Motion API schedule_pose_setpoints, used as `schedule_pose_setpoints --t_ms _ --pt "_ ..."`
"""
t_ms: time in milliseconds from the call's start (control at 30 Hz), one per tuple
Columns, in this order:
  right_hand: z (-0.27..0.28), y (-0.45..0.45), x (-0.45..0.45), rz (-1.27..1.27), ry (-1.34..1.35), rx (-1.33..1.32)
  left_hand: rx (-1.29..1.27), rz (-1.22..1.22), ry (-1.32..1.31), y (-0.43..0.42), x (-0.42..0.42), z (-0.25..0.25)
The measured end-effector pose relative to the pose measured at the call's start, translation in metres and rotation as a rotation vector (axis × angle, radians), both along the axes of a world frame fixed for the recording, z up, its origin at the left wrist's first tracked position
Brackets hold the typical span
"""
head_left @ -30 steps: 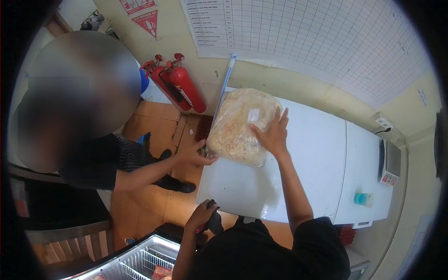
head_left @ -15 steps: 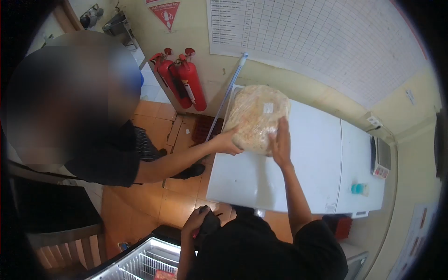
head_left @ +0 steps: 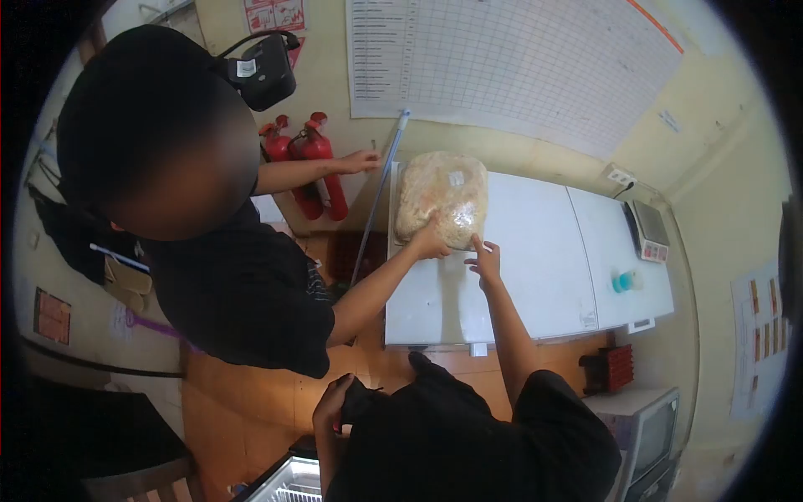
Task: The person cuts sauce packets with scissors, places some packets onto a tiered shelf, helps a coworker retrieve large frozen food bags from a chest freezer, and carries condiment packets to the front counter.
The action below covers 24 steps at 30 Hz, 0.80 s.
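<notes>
A large clear bag of pale, crumbly food [head_left: 443, 199] rests on the white chest freezer top [head_left: 535, 259], near its left end. My right hand [head_left: 487, 261] is at the bag's lower right edge, fingers apart and not wrapped round anything. My left hand [head_left: 333, 403] is low near my body, closed on a black item [head_left: 360, 402] that may be cloth. Another person's hand [head_left: 430, 241] presses on the bag's lower front, and that person's other hand [head_left: 361, 161] is stretched out beside the blue pole [head_left: 386, 167].
The other person [head_left: 242, 293] stands at the left. Two red fire extinguishers [head_left: 316, 171] hang behind. A scale [head_left: 647, 230] and a turquoise container [head_left: 623, 281] sit on the right. A lit display case [head_left: 293, 481] is below; a red crate [head_left: 619, 368] stands at lower right.
The bag has shifted back and now rests on the freezer top. My right hand has slid down to its lower edge. The other person has come closer, with a second arm in view.
</notes>
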State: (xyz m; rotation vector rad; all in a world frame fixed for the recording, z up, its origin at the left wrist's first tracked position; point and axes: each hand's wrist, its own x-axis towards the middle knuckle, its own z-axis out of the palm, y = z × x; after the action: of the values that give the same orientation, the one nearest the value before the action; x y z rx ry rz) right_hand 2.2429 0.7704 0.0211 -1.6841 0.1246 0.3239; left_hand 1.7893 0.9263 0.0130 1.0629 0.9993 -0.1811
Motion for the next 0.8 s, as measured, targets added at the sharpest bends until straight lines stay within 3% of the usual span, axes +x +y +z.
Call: schedule_pose_setpoints --t_ms 167,233,333,467,533,700,767,800 --pt "-0.002 -0.003 0.007 0.053 0.132 0.112 -0.019 -0.08 0.054 0.011 0.0 -0.034" --pt "0.009 0.003 0.005 0.059 0.108 -0.016 0.006 -0.117 -0.085 0.011 0.002 -0.056" --pt "0.008 0.006 0.015 0.055 0.113 -0.072 0.122 -0.129 0.056 -0.01 0.027 -0.009" --pt "-0.001 0.008 0.026 0.059 0.085 -0.116 0.062 -0.138 0.018 -0.027 0.054 0.007" --pt "-0.004 0.011 0.026 0.051 -0.05 -0.009 0.018 -0.119 0.082 -0.035 0.068 0.007" --pt "-0.006 -0.01 0.046 0.092 -0.002 0.225 0.08 -0.109 0.006 -0.058 0.096 0.006" --pt "-0.022 -0.02 0.063 -0.009 -0.344 -0.107 0.089 -0.073 0.053 -0.062 0.1 -0.01" --pt "-0.034 -0.023 0.076 0.088 -0.381 -0.262 0.038 -0.089 0.034 -0.063 0.1 -0.019"
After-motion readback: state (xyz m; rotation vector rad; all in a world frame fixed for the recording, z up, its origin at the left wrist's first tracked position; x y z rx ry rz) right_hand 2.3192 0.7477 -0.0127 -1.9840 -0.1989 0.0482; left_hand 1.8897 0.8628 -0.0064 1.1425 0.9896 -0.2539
